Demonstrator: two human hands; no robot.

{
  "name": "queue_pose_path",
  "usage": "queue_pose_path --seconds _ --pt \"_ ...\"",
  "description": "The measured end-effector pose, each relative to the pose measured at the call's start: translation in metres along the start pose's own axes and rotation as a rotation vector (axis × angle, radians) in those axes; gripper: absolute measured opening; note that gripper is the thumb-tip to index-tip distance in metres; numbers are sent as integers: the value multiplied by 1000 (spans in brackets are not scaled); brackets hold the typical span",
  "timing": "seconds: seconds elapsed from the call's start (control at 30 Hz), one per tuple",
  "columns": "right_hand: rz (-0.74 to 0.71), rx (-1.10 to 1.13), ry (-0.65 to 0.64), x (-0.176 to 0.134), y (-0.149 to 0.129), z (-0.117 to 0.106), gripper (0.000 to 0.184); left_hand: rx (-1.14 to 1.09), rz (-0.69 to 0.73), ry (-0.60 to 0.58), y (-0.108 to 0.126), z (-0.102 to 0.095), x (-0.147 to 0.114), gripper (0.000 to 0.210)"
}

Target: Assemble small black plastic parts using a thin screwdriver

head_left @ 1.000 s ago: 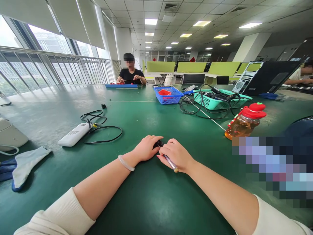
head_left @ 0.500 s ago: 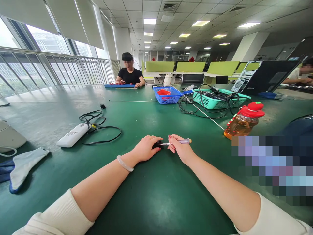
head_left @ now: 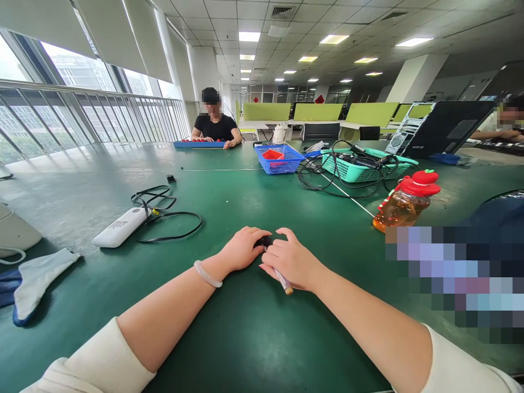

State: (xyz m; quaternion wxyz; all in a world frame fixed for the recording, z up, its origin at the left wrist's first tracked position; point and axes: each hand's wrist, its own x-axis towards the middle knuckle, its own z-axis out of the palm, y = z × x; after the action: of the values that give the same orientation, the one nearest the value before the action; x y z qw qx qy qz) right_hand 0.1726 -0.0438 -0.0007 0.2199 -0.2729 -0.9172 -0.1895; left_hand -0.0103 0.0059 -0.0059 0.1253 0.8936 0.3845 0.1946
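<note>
My left hand (head_left: 242, 248) rests on the green table (head_left: 254, 333), its thumb and fingers closed on a small black object (head_left: 266, 240). Most of that object is covered by my fingers, so its kind is unclear. Close against it, my right hand (head_left: 293, 258) is closed round a screwdriver (head_left: 284, 280) with a clear, purplish handle and a tan end cap. The handle slants down toward me under the palm, while the shaft and tip are largely hidden behind my fingers. My right index finger is raised and bent.
To the left lie a white power bank (head_left: 121, 226), a black cable (head_left: 180, 239) and a glove (head_left: 41, 281). Beyond my hands stand a blue basket (head_left: 280, 164) and a teal basket (head_left: 356, 173) with cables. A red-lidded bottle (head_left: 403, 210) is at right. A person (head_left: 215, 128) sits opposite.
My right hand has turned and moved left against the black object. The screwdriver has swung from nearly level to slanting, its handle end now pointing down toward me.
</note>
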Motion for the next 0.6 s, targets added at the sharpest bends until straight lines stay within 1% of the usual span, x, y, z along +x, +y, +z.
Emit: queue_pose_path --seconds 0.1,0.27,0.5,0.6 --pt "2 -24 -34 0 -2 -2 19 4 -1 -3 0 1 0 39" --pt "38 -4 -22 -1 -2 -1 17 -1 7 8 0 0 0 38" --pt "66 15 34 -1 -3 0 20 -13 2 -1 2 -2 0 37" --pt "141 67 97 0 -5 -1 24 -13 -7 -12 2 -2 0 38"
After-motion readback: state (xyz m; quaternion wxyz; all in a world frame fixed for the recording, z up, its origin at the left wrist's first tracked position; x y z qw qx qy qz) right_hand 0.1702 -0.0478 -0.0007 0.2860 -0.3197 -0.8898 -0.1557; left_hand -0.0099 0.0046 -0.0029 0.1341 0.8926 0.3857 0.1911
